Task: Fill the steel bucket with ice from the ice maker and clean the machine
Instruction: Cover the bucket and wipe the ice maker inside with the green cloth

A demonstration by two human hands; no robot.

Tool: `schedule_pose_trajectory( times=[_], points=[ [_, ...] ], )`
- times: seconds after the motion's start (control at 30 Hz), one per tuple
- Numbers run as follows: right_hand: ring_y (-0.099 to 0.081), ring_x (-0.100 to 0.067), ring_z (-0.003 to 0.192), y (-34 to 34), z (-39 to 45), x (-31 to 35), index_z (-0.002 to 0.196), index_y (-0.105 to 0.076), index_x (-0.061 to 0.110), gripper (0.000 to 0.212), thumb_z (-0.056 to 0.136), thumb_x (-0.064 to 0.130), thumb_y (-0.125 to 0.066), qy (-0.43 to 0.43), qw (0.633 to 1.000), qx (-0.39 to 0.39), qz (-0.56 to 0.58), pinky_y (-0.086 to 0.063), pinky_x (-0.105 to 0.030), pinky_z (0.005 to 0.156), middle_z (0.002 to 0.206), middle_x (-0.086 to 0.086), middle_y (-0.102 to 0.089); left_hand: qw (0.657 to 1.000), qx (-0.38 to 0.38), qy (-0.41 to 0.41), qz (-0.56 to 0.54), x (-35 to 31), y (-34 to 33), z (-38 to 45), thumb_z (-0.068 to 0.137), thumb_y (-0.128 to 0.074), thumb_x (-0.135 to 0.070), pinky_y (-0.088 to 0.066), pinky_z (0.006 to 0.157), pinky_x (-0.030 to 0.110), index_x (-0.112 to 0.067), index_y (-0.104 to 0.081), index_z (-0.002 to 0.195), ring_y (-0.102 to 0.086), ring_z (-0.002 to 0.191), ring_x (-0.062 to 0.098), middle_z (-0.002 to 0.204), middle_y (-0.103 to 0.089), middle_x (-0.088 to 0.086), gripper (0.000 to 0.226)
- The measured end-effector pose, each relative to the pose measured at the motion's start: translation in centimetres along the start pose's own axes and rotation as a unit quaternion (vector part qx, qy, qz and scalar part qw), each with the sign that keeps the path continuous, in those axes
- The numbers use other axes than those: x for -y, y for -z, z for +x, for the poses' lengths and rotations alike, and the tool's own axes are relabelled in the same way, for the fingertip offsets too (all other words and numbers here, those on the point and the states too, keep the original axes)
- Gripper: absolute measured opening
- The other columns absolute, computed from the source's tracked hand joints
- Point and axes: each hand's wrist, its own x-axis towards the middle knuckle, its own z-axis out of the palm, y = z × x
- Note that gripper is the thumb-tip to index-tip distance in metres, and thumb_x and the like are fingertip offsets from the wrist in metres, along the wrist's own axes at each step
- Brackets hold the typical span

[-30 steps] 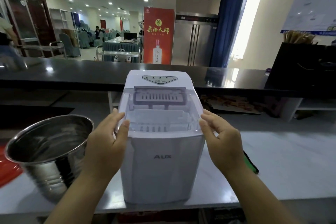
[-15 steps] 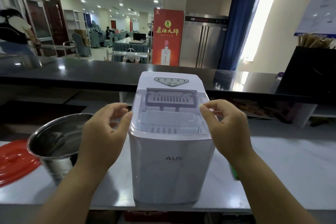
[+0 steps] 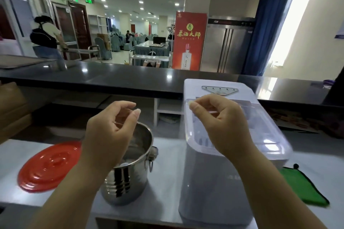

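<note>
The white ice maker (image 3: 214,182) stands on the pale counter at right, its clear lid (image 3: 266,128) down. To its left stands the steel bucket (image 3: 130,178), upright, with its inside mostly hidden by my arm. My left hand (image 3: 109,135) hovers above the bucket's rim with fingers loosely curled, holding nothing. My right hand (image 3: 223,126) hangs in front of the lid's left half, fingers loosely curled in the same way. Its thumb tip is near the lid's rear left corner, and no grip on the lid shows.
A red round lid (image 3: 48,165) lies flat left of the bucket. A green cloth (image 3: 305,188) lies right of the ice maker. A raised dark counter (image 3: 111,80) runs behind. A person (image 3: 46,37) stands far back left in the hall.
Both hands have come off the sides of the ice maker's lid and risen. The view has swung left, so the machine now sits at right and the bucket near centre.
</note>
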Motion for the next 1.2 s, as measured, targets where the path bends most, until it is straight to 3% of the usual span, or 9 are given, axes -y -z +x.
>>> schedule_pose_trajectory(
  times=[0.2,0.47,0.63,0.8,1.03,1.2],
  points=[
    [-0.064,-0.005,0.072,-7.8,0.5,2.5,0.085,-0.069,0.017,0.010,0.087,0.025,-0.065,-0.006,0.999,0.044,0.029,-0.050,-0.014,0.067,0.075,0.010,-0.068,0.999,0.027,0.007,0.017,6.3,4.9,1.7,0.088,-0.065,-0.027,-0.048,0.065,0.008,-0.024,-0.064,0.097,-0.063,0.078,-0.001,0.080,-0.065,-0.016,0.009],
    [-0.063,-0.002,0.074,-18.5,0.3,5.5,0.086,-0.069,0.021,0.008,0.087,0.028,-0.065,-0.061,0.994,0.081,0.041,-0.049,-0.012,0.065,0.074,0.013,-0.067,0.996,0.062,0.050,0.030,14.9,11.4,2.9,0.089,-0.060,-0.022,-0.041,0.065,-0.001,-0.026,-0.063,0.094,-0.061,0.079,-0.003,0.082,-0.064,-0.016,0.007],
    [-0.063,-0.001,0.075,-24.5,-0.7,7.3,0.086,-0.066,0.026,0.005,0.088,0.029,-0.064,-0.085,0.989,0.112,0.049,-0.053,-0.017,0.070,0.077,0.013,-0.067,0.991,0.086,0.095,0.031,20.0,14.3,2.8,0.089,-0.061,-0.025,-0.044,0.067,0.011,-0.028,-0.064,0.093,-0.063,0.082,0.002,0.083,-0.067,-0.014,0.006],
    [-0.062,-0.001,0.078,-29.8,-2.3,8.5,0.086,-0.064,0.032,0.003,0.088,0.033,-0.062,-0.120,0.981,0.142,0.049,-0.055,-0.024,0.069,0.077,0.018,-0.065,0.982,0.114,0.143,0.052,24.1,16.5,1.8,0.090,-0.061,-0.026,-0.040,0.064,0.009,-0.031,-0.062,0.092,-0.060,0.081,0.001,0.083,-0.064,-0.018,0.006],
    [-0.060,-0.002,0.080,-35.9,-5.1,7.6,0.090,-0.068,0.023,0.012,0.088,0.033,-0.063,-0.180,0.961,0.209,0.012,-0.049,-0.018,0.071,0.081,0.011,-0.067,0.964,0.142,0.217,0.055,28.8,18.0,0.2,0.091,-0.059,-0.023,-0.041,0.065,0.011,-0.024,-0.064,0.093,-0.059,0.081,0.002,0.085,-0.065,-0.011,0.005],
    [-0.059,-0.003,0.083,-39.6,-7.3,4.9,0.092,-0.065,0.026,0.011,0.088,0.036,-0.062,-0.251,0.934,0.253,-0.020,-0.051,-0.025,0.079,0.087,0.013,-0.065,0.946,0.149,0.281,0.066,32.5,18.1,-1.2,0.091,-0.059,-0.025,-0.045,0.072,0.017,-0.020,-0.066,0.099,-0.059,0.087,0.004,0.091,-0.066,-0.008,0.012]
  ],
)
